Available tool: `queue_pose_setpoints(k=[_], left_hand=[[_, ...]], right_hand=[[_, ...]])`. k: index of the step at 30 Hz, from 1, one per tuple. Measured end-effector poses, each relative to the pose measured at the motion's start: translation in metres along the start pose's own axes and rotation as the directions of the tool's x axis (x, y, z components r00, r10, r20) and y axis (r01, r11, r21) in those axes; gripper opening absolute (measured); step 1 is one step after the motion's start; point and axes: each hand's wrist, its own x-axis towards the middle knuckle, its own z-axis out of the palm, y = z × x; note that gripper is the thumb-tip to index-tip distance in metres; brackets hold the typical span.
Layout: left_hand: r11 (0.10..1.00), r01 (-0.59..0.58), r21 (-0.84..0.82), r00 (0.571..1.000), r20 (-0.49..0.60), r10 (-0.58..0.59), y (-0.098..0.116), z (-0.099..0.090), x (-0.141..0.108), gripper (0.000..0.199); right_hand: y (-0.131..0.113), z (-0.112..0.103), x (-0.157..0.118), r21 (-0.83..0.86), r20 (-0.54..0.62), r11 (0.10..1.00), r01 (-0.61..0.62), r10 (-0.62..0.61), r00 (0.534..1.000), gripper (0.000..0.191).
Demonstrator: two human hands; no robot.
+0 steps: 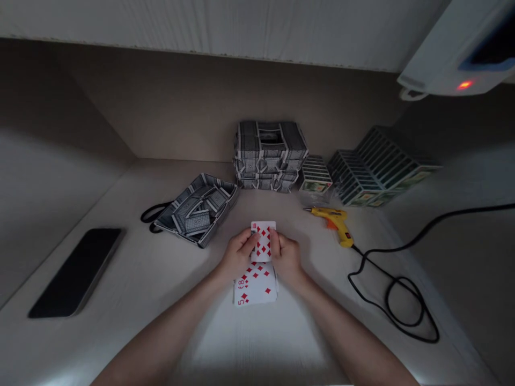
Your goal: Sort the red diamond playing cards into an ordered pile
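A ten of diamonds playing card [263, 242] is held upright, face toward me, between both hands. My left hand [238, 253] pinches its left edge, and my right hand [286, 254] grips the right edge with the thumb on the face. Whether more cards lie behind it is hidden. Just below, several face-up playing cards [257, 287] overlap on the table, a five and an eight of diamonds among them. To the left sits an open tray [205, 238] made of patterned cards, with loose cards face down inside and a black loop at its side.
Behind stands a box built of folded cards [267, 155]. Stacked card packs [354, 179] fill the back right, near a smaller pack row [316, 174]. A yellow glue gun [338, 222] trails a black cable [396, 279]. A phone [76, 273] lies left; a shelf overhangs above.
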Motion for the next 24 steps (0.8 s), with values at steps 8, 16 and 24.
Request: queue_pose_setpoints(k=[8,16,24], left_hand=[[0.987,0.078,-0.139,0.996,-0.022,-0.082,0.006,-0.001,0.004,0.02],[0.981,0.017,-0.192,0.995,-0.092,-0.035,0.01,0.003,0.003,0.021],[0.99,0.048,-0.131,0.993,-0.101,-0.062,0.015,0.001,0.0,0.016]], right_hand=[[-0.004,0.0,-0.001,0.18,0.026,0.98,-0.087,0.084,0.996,0.031],[-0.004,-0.003,0.005,0.407,0.119,0.904,-0.135,0.094,0.988,0.023],[-0.004,-0.008,0.007,0.513,0.218,0.835,-0.201,0.1,0.971,0.024]])
